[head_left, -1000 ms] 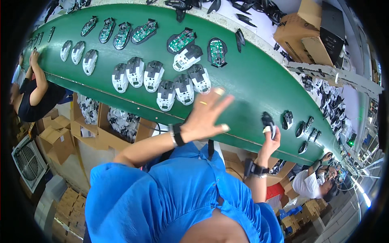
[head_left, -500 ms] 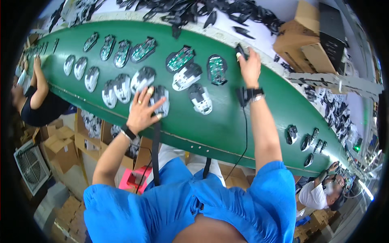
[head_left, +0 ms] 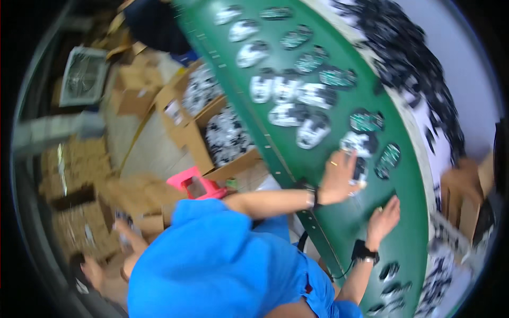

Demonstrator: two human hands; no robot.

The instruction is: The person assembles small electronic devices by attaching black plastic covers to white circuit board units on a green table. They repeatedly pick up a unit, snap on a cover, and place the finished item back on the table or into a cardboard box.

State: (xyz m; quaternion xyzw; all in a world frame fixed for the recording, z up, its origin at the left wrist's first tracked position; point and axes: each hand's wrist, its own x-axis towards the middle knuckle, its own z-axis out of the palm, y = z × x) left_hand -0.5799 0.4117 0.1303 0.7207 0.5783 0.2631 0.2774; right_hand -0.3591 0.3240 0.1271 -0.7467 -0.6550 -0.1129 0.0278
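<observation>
A: What do u see at the hands?

B: I see the left hand (head_left: 339, 177) centre-right of frame, fingers spread, palm down on a white-and-black computer mouse shell (head_left: 359, 168) lying on the curved green conveyor belt (head_left: 318, 212). Touching it, looks like; can't tell if it's gripped, pic's blurry.

A: Right hand?

B: Right hand (head_left: 383, 221) sits lower right of that, just beside the left, fingers loosely apart, resting flat on bare belt. Holds nothing I can make out. Black wrist strap (head_left: 365, 252) w/ a thin cord on that arm, dark watch band (head_left: 314, 197) on the left wrist.

A: Other stuff on the belt?

B: More mouse shells (head_left: 289, 98) in a cluster upper centre, white tops & dark bases w/ green circuit boards (head_left: 366, 121) showing, well apart from the hands except the nearest one. A few small dark parts (head_left: 389, 271) lower right of frame, near the right forearm.

A: Off the belt?

B: Open cardboard boxes (head_left: 225, 135) full of black-and-white parts, left of the belt, centre frame. Pink plastic stool (head_left: 193, 185) just below them. Heap of black parts (head_left: 419, 69) on a white surface, upper right. Blue shirt (head_left: 212, 259) fills the bottom centre.
</observation>
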